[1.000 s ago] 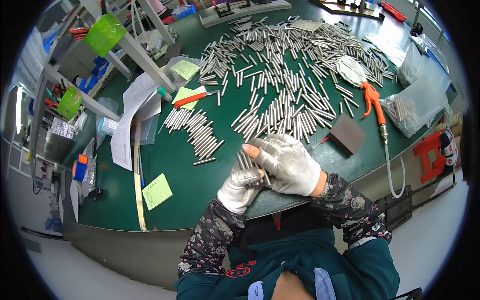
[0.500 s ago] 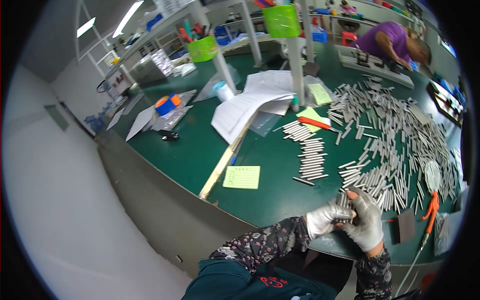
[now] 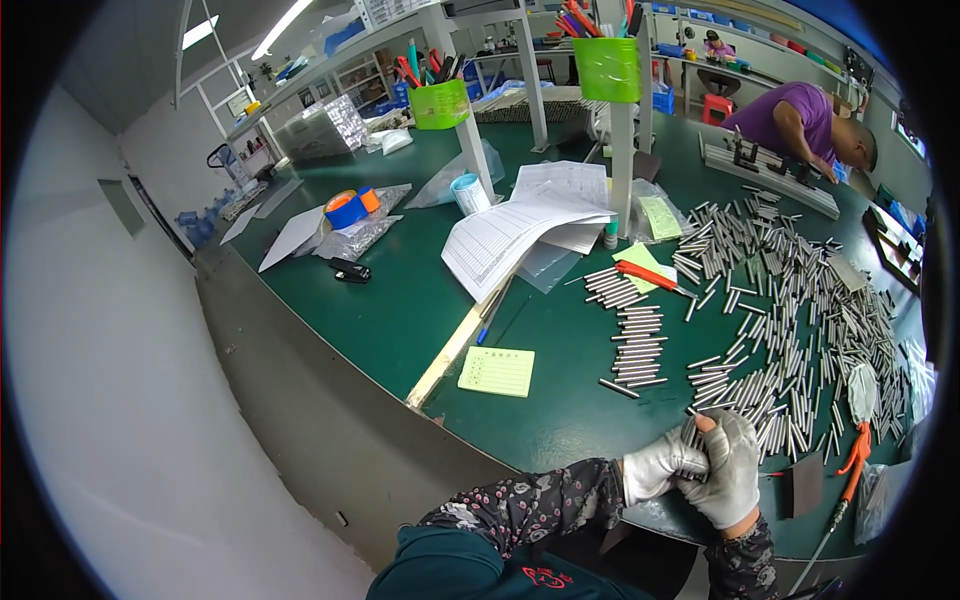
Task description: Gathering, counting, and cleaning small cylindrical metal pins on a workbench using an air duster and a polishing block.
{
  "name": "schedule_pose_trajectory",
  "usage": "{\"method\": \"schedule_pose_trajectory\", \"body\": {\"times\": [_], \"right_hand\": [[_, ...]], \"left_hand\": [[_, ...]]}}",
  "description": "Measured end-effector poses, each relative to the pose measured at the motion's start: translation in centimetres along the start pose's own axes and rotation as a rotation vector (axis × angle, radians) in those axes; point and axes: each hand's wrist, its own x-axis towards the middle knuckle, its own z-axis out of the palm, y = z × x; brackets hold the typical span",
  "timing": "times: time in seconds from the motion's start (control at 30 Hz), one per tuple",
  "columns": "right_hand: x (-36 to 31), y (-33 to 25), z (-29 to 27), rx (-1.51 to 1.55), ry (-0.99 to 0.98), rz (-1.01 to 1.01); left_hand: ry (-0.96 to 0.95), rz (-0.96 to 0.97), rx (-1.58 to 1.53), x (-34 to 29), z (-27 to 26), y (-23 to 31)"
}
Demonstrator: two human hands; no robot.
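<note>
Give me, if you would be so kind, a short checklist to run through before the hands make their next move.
1. Rods held: ok; the left hand and right hand close around some metal rods.
2. Number of rods held: cannot tell; the hands cover part of them.
3. Gloves covering every finger: not ok; the right thumb is bare at its tip.
4. Loose pile lined up: not ok; its rods point in many directions.
5. Red tool apart from the hands: ok.
6. Orange air gun apart from the hands: ok; it lies to their right.
</note>
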Motion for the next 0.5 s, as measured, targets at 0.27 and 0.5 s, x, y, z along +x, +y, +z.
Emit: {"method": "schedule_pose_trajectory", "body": {"times": [0.27,0.5], "right_hand": [[0.4,0.8,-1.0,0.005,-0.085,-0.094],[0.3,1.1,-1.0,0.009,-0.091,-0.124]], "left_hand": [[-0.080,-0.069,-0.004,0.1,-0.8,0.0],[-0.036,-0.022,0.024,-0.1,-0.2,-0.1]]}}
